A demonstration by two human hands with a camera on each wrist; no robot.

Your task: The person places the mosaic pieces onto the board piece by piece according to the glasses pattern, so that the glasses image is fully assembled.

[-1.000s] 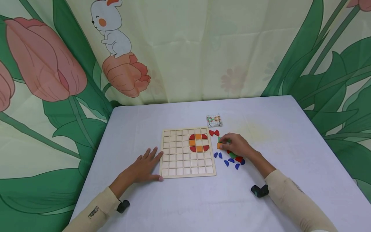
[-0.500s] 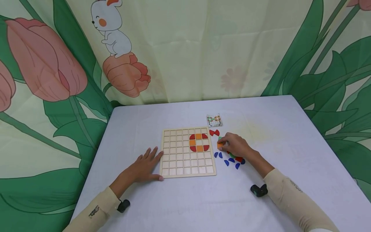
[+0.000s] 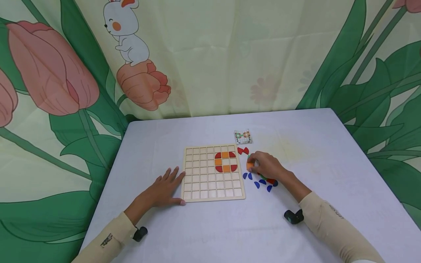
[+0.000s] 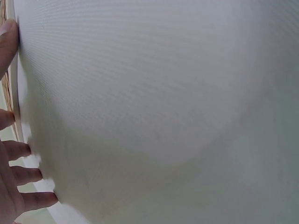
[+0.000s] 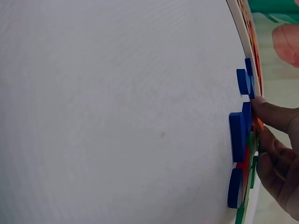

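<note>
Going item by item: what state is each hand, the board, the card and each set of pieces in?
left hand: fingers spread, touching the board's left edge
right hand: pinching
orange piece: pinched; lifted or not, cannot tell
grid board: flat, partly filled
red and orange pieces: set in its cells
blue half-discs: loose, off the board
red pair: loose, off the board
green pieces: partly hidden
pattern card: lying flat

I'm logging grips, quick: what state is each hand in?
Left hand: open, at the edge of the board.
Right hand: holding an orange square.
</note>
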